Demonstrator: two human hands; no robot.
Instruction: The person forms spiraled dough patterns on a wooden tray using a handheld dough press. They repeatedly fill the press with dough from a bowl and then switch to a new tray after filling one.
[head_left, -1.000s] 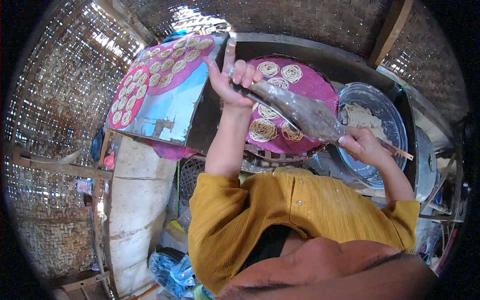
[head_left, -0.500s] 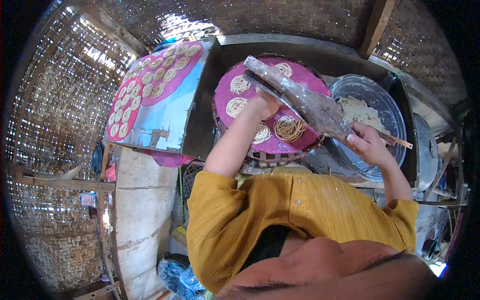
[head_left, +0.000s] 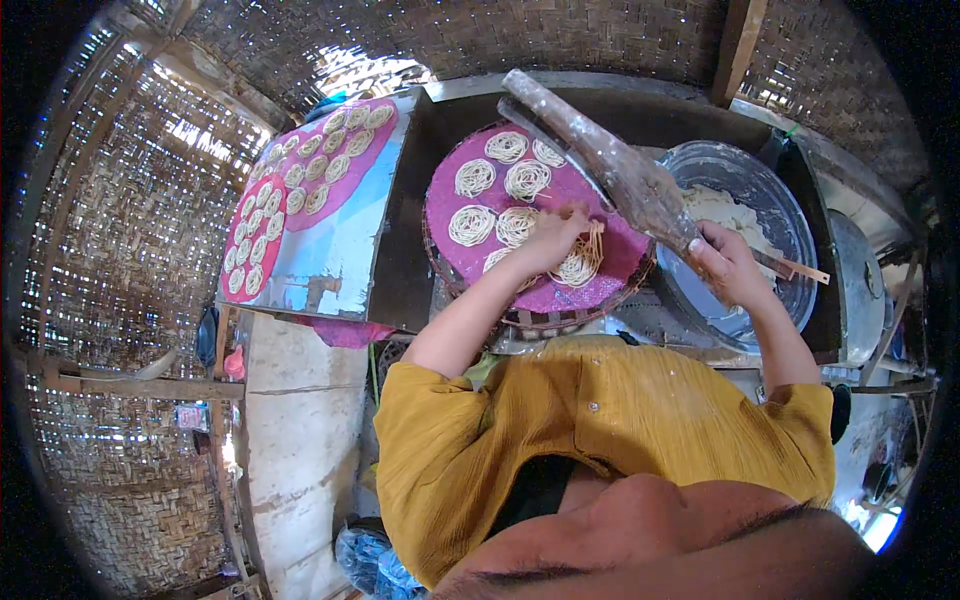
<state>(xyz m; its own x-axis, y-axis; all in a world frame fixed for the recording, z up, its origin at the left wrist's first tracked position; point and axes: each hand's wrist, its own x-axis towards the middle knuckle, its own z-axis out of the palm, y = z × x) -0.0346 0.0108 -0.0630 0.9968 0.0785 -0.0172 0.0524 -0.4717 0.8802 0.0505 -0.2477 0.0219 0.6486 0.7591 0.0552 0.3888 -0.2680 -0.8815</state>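
My right hand [head_left: 733,266] grips the lower end of a long, worn, flour-dusted wooden press [head_left: 635,180], held tilted above a round tray. My left hand [head_left: 556,242] is over the tray, its fingers closed on some thin dough strands [head_left: 595,236] that run down to a loose nest of strands [head_left: 574,268] at the tray's near side. Pink mesh cloth [head_left: 622,262] covers the tray. Several round coiled nests [head_left: 472,225] of pale strands lie on it; the press and my left arm partly hide some.
At right stands a wide dark basin [head_left: 690,310] with pale dough [head_left: 735,215] in it. A thin wooden stick [head_left: 795,268] crosses its near part. On the left, a blue-white board [head_left: 335,255] carries pink cloths with several coiled nests [head_left: 316,200]. A metal pot lid [head_left: 855,285] is far right.
My left hand has come out from beneath the press toward the near nest and now lifts strands. The press has swung slightly away, uncovering more nests.
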